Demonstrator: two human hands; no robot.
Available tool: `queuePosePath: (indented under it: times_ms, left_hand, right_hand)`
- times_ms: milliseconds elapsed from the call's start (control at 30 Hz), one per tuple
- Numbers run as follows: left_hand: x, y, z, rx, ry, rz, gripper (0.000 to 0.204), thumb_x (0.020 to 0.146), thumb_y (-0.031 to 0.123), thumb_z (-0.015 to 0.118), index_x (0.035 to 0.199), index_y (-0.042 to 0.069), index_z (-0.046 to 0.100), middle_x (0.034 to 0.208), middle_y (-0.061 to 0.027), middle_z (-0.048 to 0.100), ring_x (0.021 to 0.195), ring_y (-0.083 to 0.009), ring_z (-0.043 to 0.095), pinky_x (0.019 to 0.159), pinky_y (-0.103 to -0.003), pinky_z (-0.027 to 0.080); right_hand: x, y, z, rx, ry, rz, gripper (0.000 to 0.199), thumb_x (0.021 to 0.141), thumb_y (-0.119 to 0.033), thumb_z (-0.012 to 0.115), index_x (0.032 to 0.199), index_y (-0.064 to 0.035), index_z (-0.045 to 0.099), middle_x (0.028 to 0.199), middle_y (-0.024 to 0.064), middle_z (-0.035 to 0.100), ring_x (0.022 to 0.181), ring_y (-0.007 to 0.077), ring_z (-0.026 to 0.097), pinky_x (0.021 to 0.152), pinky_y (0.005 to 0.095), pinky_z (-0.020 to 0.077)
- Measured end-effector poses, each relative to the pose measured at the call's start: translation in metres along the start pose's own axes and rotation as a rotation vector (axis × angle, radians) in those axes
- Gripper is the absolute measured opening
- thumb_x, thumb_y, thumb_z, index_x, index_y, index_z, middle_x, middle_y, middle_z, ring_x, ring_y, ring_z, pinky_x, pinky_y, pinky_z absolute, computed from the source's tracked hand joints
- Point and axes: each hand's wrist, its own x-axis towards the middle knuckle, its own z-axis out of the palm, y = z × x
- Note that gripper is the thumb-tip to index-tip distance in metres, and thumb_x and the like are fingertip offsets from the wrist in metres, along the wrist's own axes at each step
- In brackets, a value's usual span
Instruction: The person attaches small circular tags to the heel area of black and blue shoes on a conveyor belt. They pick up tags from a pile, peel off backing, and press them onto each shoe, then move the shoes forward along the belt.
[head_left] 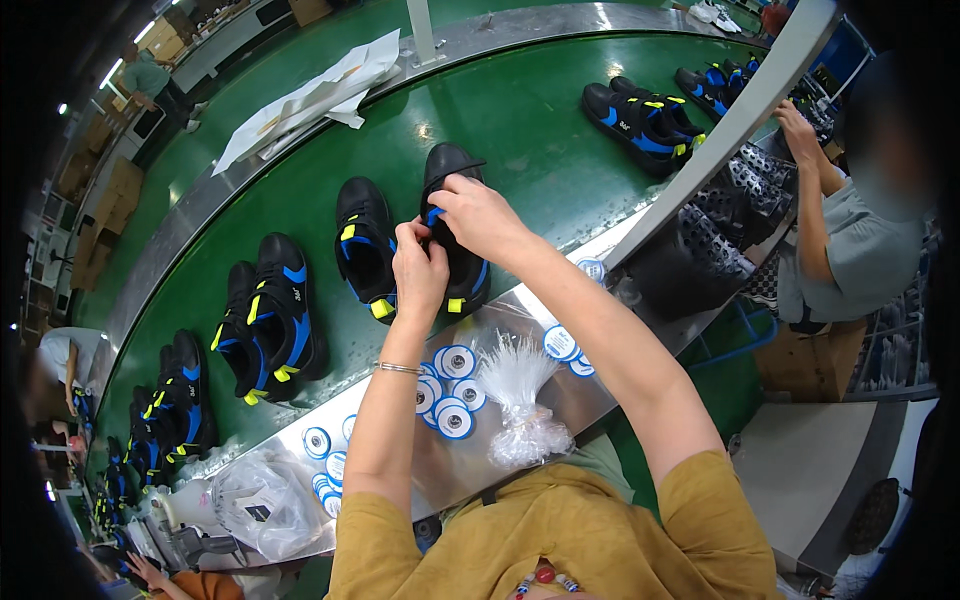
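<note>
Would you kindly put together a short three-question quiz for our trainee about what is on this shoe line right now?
1. True or false: both hands, left hand and right hand, are on the same black shoe.
2. What colour is the belt under the shoes? A) red B) green C) white
3. What lies on the metal ledge between the round tags and the person's right forearm?

Key: 1. true; 2. B; 3. a bundle of clear plastic ties.

Black-blue-yellow shoe (pixel 455 230), green belt (pixel 520 120)
</note>
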Motion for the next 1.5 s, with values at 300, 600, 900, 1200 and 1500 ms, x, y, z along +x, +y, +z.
queuePosePath:
  times_ms: [300,600,900,1200,1500]
  left_hand:
    - [0.011,0.001,-0.003,0.03,-0.006,-0.021,0.04,0.081,-0.002,0.061,0.118,0.001,0.047,0.112,-0.0284,0.059,0.1,-0.0431,0.061,0.083,-0.046,0.051]
    - [0.022,0.008,-0.007,0.425,-0.09,0.228,0.022,0.08,-0.001,0.062,0.102,0.0,0.058,0.128,-0.0268,0.052,0.106,-0.0432,0.059,0.085,-0.046,0.053]
    - [-0.001,0.0,-0.022,0.303,0.085,0.266,0.026,0.078,-0.009,0.058,0.103,-0.003,0.062,0.127,-0.0213,0.057,0.101,-0.0389,0.063,0.083,-0.042,0.054]
    - [-0.024,-0.001,-0.043,0.236,0.21,0.322,0.034,0.073,-0.019,0.053,0.102,-0.003,0.06,0.126,-0.0189,0.059,0.103,-0.0364,0.064,0.081,-0.037,0.056]
    - [-0.035,-0.005,-0.054,0.168,0.255,0.286,0.036,0.076,-0.02,0.05,0.106,-0.003,0.057,0.126,-0.0207,0.06,0.109,-0.0366,0.063,0.089,-0.037,0.055]
  right_hand:
    - [-0.016,-0.016,0.015,-0.163,-0.087,-0.074,0.032,0.078,-0.005,0.059,0.109,0.0012,0.058,0.106,0.0148,0.061,0.096,0.0308,0.061,0.079,0.0387,0.0532]
    - [-0.034,0.011,-0.003,0.276,0.456,0.245,0.014,0.085,0.0,0.059,0.097,0.0007,0.064,0.087,0.0162,0.068,0.076,0.0274,0.069,0.067,0.0346,0.0545]
    - [-0.016,0.0,-0.027,1.027,0.148,0.736,0.021,0.09,-0.018,0.067,0.103,-0.0019,0.065,0.077,0.0006,0.062,0.063,0.0082,0.056,0.051,0.0204,0.0441]
    - [-0.017,-0.004,-0.025,1.112,0.035,0.619,0.008,0.089,-0.005,0.065,0.095,-0.0008,0.067,0.076,0.0006,0.062,0.062,0.0055,0.055,0.052,0.0198,0.0449]
    - [-0.039,-0.016,-0.009,1.153,-0.056,0.603,0.008,0.088,-0.002,0.064,0.096,0.0001,0.065,0.082,0.0031,0.065,0.069,0.0088,0.062,0.061,0.0236,0.0546]
